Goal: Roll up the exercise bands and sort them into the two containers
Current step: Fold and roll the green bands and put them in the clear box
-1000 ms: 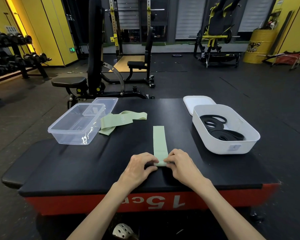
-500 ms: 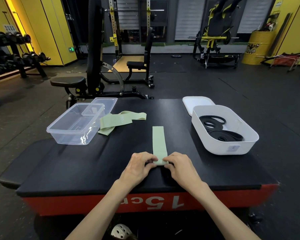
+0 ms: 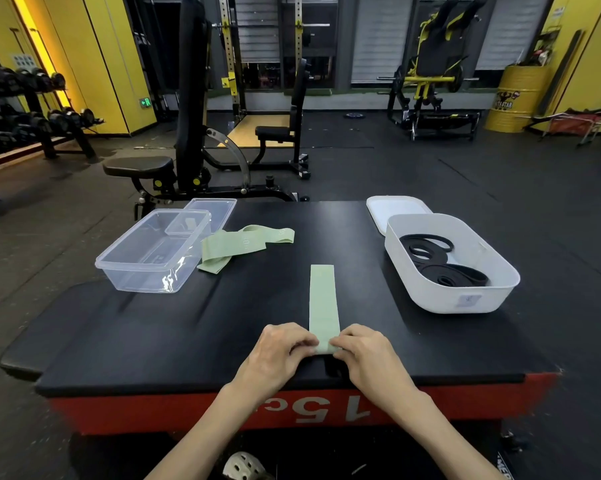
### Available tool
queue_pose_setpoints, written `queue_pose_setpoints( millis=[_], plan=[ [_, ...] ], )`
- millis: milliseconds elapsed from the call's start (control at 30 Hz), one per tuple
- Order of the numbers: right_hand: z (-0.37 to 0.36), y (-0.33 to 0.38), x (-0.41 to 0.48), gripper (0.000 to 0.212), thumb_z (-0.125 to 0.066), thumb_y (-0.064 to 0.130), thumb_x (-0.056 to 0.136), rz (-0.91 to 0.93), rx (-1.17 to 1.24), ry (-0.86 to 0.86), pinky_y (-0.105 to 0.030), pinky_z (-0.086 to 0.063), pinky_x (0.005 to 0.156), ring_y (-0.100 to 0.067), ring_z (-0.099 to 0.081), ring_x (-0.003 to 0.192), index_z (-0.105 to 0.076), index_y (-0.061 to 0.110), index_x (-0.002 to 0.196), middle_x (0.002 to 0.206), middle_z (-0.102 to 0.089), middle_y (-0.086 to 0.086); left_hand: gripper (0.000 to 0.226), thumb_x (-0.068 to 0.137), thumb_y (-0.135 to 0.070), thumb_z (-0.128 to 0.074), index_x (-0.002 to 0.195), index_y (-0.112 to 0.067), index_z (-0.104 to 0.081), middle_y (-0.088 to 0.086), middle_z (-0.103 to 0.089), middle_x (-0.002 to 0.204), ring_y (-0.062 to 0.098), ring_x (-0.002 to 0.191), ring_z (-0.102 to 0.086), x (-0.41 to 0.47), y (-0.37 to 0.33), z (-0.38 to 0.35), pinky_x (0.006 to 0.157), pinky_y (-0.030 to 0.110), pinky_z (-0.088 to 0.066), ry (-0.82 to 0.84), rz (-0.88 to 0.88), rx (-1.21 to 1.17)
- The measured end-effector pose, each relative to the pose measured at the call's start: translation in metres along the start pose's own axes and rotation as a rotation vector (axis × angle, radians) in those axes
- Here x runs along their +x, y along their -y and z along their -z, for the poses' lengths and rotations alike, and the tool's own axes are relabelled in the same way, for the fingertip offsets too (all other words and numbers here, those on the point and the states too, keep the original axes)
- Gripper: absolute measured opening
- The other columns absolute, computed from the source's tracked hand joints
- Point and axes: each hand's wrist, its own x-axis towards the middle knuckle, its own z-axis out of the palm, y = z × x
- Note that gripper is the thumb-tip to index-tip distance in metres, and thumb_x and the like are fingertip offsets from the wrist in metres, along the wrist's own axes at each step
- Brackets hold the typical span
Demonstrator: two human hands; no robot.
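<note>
A pale green exercise band (image 3: 322, 299) lies flat and straight on the black padded platform (image 3: 223, 327), running away from me. My left hand (image 3: 278, 348) and my right hand (image 3: 365, 351) pinch its near end from either side, where a small fold or roll has formed. More green bands (image 3: 236, 245) lie loosely piled beside a clear plastic container (image 3: 153, 254) at the left. A white container (image 3: 455, 296) at the right holds rolled black bands (image 3: 441, 265).
A clear lid (image 3: 212, 209) lies behind the clear container and a white lid (image 3: 396, 207) behind the white one. The platform's red front edge (image 3: 292, 410) is near me. Weight benches, a rack and dumbbells stand on the floor beyond.
Both hands stay on the band's near end; the fingers have shifted slightly as the end curls over. The band's far part has not moved.
</note>
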Motion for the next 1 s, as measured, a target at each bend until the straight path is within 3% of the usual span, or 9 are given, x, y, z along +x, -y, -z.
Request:
queue_pose_setpoints(
  millis=[100, 267, 500, 667, 800, 1000],
  plan=[
    [0.001, 0.002, 0.000, 0.022, -0.077, 0.001, 0.067, 0.001, 0.004, 0.002, -0.022, -0.051, 0.059, -0.015, -0.062, 0.067, -0.074, 0.015, 0.084, 0.077, -0.064, 0.004, 0.008, 0.083, -0.013, -0.068, 0.085, -0.016, -0.074, -0.007, -0.071, 0.080, 0.002, 0.075, -0.063, 0.004, -0.002, 0.002, 0.071, 0.008, -0.045, -0.012, 0.002, 0.004],
    [0.000, 0.002, 0.001, 0.017, -0.073, 0.004, 0.074, -0.044, 0.012, -0.002, -0.026, -0.052, 0.067, -0.019, -0.063, 0.075, -0.075, 0.013, 0.088, 0.081, -0.065, 0.001, 0.017, 0.078, -0.025, -0.077, 0.092, -0.016, -0.074, -0.007, -0.069, 0.082, -0.008, 0.070, -0.056, 0.002, -0.001, 0.003, 0.070, 0.003, -0.040, 0.032, 0.019, -0.007],
    [0.002, 0.006, 0.002, 0.019, -0.064, 0.016, 0.087, -0.122, 0.011, 0.023, -0.026, -0.046, 0.074, -0.017, -0.056, 0.087, -0.072, 0.014, 0.104, 0.091, -0.058, 0.000, 0.010, 0.077, -0.013, -0.076, 0.085, -0.015, -0.070, -0.010, -0.068, 0.079, -0.001, 0.075, -0.061, 0.001, 0.003, -0.004, 0.072, 0.008, -0.045, -0.014, 0.083, -0.037],
    [-0.001, 0.006, 0.003, 0.013, -0.063, 0.013, 0.086, -0.120, -0.011, 0.030, -0.027, -0.045, 0.069, -0.018, -0.053, 0.089, -0.073, 0.012, 0.094, 0.091, -0.054, 0.002, 0.006, 0.079, -0.012, -0.074, 0.085, -0.014, -0.072, -0.010, -0.064, 0.082, -0.003, 0.076, -0.058, 0.004, 0.004, -0.003, 0.071, 0.005, -0.040, -0.017, 0.063, -0.029],
    [0.002, 0.005, 0.005, 0.018, -0.053, 0.018, 0.093, -0.128, -0.073, 0.068, -0.029, -0.045, 0.077, -0.019, -0.052, 0.095, -0.068, 0.012, 0.100, 0.096, -0.056, -0.001, 0.005, 0.082, -0.016, -0.072, 0.087, -0.016, -0.072, -0.007, -0.062, 0.081, -0.001, 0.074, -0.056, 0.007, 0.006, -0.003, 0.070, 0.005, -0.039, -0.012, 0.071, -0.003],
    [0.001, 0.006, 0.008, 0.018, -0.051, 0.018, 0.092, -0.129, -0.116, 0.088, -0.033, -0.047, 0.074, -0.021, -0.054, 0.089, -0.068, 0.013, 0.095, 0.089, -0.058, -0.003, 0.007, 0.084, -0.021, -0.071, 0.089, -0.017, -0.071, -0.007, -0.065, 0.079, 0.001, 0.070, -0.055, 0.009, 0.009, -0.007, 0.069, 0.010, -0.040, -0.024, 0.088, 0.055]
  ],
)
